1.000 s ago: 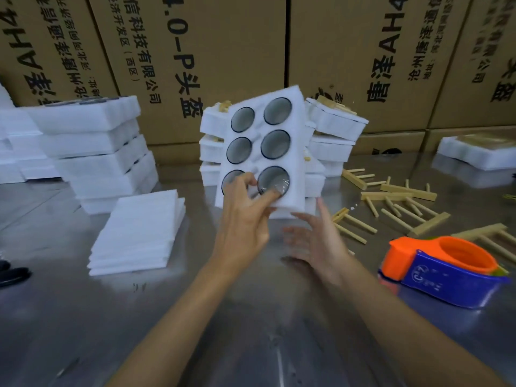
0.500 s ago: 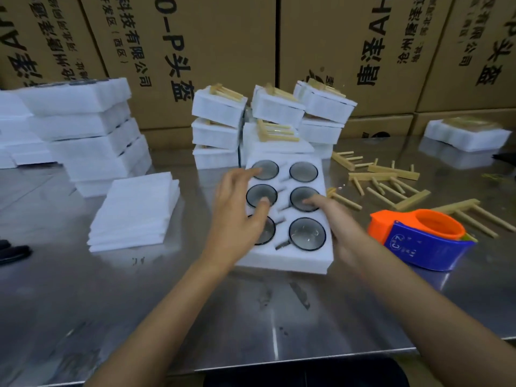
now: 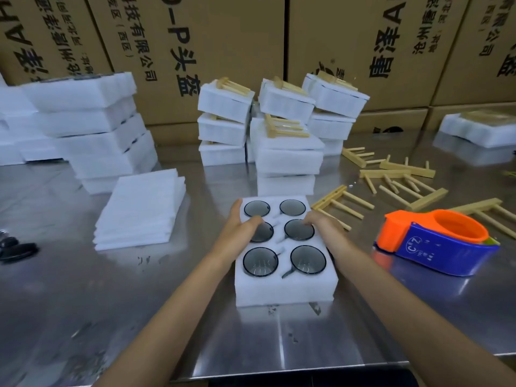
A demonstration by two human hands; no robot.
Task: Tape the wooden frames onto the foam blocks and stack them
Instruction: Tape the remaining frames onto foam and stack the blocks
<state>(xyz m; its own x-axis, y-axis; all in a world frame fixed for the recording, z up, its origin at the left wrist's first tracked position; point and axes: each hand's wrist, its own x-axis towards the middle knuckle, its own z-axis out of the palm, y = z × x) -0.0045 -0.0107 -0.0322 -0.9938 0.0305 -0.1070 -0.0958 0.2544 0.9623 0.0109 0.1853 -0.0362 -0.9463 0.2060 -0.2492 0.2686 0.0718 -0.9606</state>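
Note:
A white foam block with several round glass cups set in its holes lies flat on the steel table in front of me. My left hand rests on its top left part, fingers over a middle cup. My right hand lies on its right edge, fingertips on another cup. Loose wooden frames with pegs lie to the right. An orange and blue tape dispenser stands at the right. Behind, stacked foam blocks carry taped wooden frames.
A pile of thin foam sheets lies to the left, with taller plain foam stacks behind it. Cardboard boxes wall off the back. Another foam block sits far right. A dark object lies at the left edge.
The foam block was held upright a second ago; it has been laid flat and drawn nearer to the table's front edge, with both hands now resting on top of it.

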